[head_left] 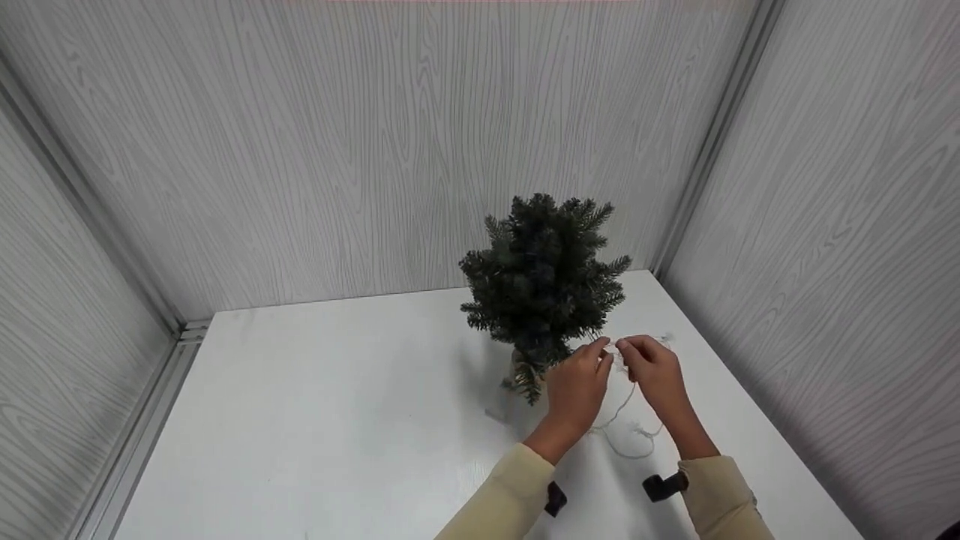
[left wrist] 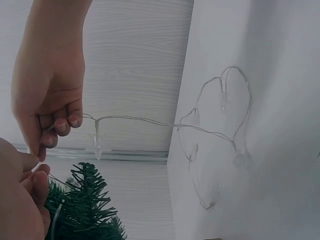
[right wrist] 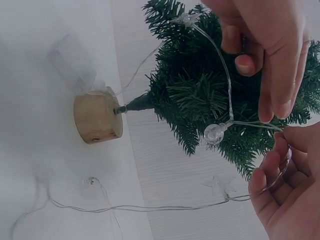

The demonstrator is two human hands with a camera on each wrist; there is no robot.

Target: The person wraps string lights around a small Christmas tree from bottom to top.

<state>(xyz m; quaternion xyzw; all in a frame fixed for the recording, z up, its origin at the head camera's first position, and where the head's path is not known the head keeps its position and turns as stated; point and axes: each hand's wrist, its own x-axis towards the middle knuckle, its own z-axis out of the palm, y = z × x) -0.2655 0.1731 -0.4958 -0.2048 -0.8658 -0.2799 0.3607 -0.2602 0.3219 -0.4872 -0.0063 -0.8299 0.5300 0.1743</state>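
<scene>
A small artificial Christmas tree (head_left: 544, 277) stands on a round wooden base (right wrist: 97, 117). Close to its right side, my left hand (head_left: 577, 382) and right hand (head_left: 652, 375) almost meet. Both pinch the thin clear wire of a string of fairy lights (left wrist: 145, 120) between thumb and fingertips. In the right wrist view the wire runs across the curled right fingers. Part of the string hangs on the branches, with a clear ball bulb (right wrist: 215, 134) and star bulb (right wrist: 187, 20) there. Another star bulb (right wrist: 220, 187) dangles below the right hand.
The loose end of the wire (head_left: 630, 455) lies in loops on the white table (head_left: 322, 420). A clear box (right wrist: 72, 62) lies beside the wooden base. Grey wood-grain panels (head_left: 360, 150) enclose the table behind and at both sides.
</scene>
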